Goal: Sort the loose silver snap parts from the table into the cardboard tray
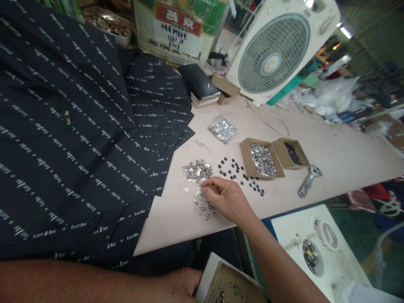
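Note:
My right hand (pixel 225 198) is over the pale table (pixel 170 227), thumb and index finger curled together beside scattered silver snap parts (pixel 202 204); what they pinch, if anything, is too small to make out. Just beyond lies a denser pile of silver snap parts (pixel 197 169). Dark round caps (pixel 233 171) are spread to its right. My left hand (pixel 187 280) is low at the table's front edge, gripping the side of an open cardboard box (pixel 206 275) with some metal pieces inside. Its fingers are mostly hidden.
Black printed fabric (pixel 78 139) covers the left side. Behind are a bag of silver parts (pixel 222 128), a dark notebook (pixel 198 80) and a fan (pixel 271 63). Two small boxes (pixel 248 158) (pixel 284 158) and a metal tool (pixel 308 182) stand to the right.

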{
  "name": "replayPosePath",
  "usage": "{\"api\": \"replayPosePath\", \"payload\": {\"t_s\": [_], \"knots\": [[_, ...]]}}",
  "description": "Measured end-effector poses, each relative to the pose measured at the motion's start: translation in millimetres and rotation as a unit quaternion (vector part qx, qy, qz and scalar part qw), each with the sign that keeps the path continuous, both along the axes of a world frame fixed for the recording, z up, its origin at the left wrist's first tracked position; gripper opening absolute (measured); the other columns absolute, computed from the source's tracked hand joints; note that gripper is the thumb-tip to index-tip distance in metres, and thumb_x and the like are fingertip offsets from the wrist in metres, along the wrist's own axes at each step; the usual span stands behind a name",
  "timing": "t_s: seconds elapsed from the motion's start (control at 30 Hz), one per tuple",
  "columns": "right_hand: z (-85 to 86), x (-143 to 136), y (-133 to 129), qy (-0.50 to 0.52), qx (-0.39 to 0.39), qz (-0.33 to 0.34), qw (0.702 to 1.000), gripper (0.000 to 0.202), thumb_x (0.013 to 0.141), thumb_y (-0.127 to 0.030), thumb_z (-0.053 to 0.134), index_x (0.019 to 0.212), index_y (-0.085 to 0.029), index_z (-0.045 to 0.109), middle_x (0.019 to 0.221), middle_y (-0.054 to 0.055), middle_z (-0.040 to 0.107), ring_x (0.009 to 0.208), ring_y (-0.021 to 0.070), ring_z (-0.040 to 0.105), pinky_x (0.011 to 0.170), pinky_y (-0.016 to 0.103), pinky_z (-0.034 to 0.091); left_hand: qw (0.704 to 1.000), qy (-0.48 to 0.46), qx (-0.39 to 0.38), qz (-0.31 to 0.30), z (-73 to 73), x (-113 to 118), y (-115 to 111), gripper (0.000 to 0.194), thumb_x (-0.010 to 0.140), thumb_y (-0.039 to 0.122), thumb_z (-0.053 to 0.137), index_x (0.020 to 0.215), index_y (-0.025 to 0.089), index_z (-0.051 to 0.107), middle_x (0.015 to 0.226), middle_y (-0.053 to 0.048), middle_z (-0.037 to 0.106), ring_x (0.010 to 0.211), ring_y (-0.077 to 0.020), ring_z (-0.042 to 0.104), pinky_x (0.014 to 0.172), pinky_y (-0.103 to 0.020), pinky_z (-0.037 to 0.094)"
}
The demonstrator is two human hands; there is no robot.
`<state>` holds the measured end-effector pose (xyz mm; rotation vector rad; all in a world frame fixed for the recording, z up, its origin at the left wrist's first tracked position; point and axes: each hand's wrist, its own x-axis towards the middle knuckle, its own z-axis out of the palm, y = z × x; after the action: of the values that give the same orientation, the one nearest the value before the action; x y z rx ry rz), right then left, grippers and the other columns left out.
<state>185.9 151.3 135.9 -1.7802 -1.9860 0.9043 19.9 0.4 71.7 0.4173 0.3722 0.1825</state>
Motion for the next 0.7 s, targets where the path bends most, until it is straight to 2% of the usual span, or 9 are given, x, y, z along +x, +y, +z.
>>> {"api": "replayPosePath", "payload": {"t_s": [0.1,0.2,0.27,0.37,0.57,0.7], "knots": [[-0.3,1.1,-1.1,0.002,0.012,-0.001,1.000,0.022,0.086,-0.024,0.061,0.099,-0.024,0.079,0.060,-0.005,0.054,0.057,0.0131,0.051,0.062,0.028,0.041,1.000,-0.004,0.014,-0.012,8.7,1.6,9.4,0.063,0.063,0.055,0.090,0.113,0.019,0.076,0.120,-0.010,0.074,0.130,-0.0400,0.059,0.116,-0.056,0.040],[-1.5,0.8,-1.5,0.004,0.016,0.005,1.000,0.029,0.086,-0.024,0.061,0.109,-0.025,0.079,0.063,-0.005,0.057,0.058,0.0136,0.052,0.064,0.029,0.042,0.999,-0.043,0.028,-0.012,9.8,4.1,16.4,0.061,0.062,0.053,0.089,0.110,0.016,0.078,0.116,-0.012,0.074,0.124,-0.0402,0.062,0.116,-0.056,0.037],[-2.0,1.6,-2.6,0.008,0.013,0.014,1.000,0.026,0.085,-0.023,0.060,0.103,-0.025,0.080,0.064,-0.004,0.060,0.059,0.0136,0.053,0.063,0.028,0.042,0.998,-0.047,0.041,-0.001,7.1,4.1,18.8,0.058,0.061,0.052,0.089,0.103,0.014,0.079,0.111,-0.012,0.075,0.116,-0.0382,0.067,0.113,-0.055,0.040],[-1.2,4.6,-5.4,0.004,0.011,0.027,1.000,0.024,0.084,-0.021,0.058,0.093,-0.024,0.080,0.062,-0.004,0.059,0.058,0.0132,0.052,0.062,0.028,0.040,0.998,-0.003,0.056,0.005,2.4,0.6,19.2,0.052,0.062,0.047,0.087,0.100,0.014,0.079,0.106,-0.013,0.076,0.107,-0.0360,0.070,0.108,-0.054,0.044],[-0.2,0.8,-4.6,0.019,0.024,0.025,0.999,0.036,0.084,-0.021,0.056,0.112,-0.025,0.079,0.062,-0.005,0.057,0.055,0.0130,0.050,0.060,0.027,0.040,0.996,0.066,0.062,0.028,-3.4,-12.0,12.1,0.050,0.069,0.033,0.078,0.114,0.013,0.076,0.107,-0.014,0.076,0.111,-0.0371,0.069,0.107,-0.053,0.045],[-1.4,-4.3,-4.9,-0.002,0.032,0.044,0.999,0.031,0.083,-0.019,0.056,0.102,-0.025,0.080,0.062,-0.004,0.059,0.055,0.0130,0.048,0.059,0.027,0.037,0.994,0.075,0.074,0.041,-3.3,-18.7,9.8,0.054,0.073,0.034,0.074,0.122,0.012,0.073,0.111,-0.015,0.076,0.116,-0.0381,0.068,0.108,-0.052,0.045]]}}
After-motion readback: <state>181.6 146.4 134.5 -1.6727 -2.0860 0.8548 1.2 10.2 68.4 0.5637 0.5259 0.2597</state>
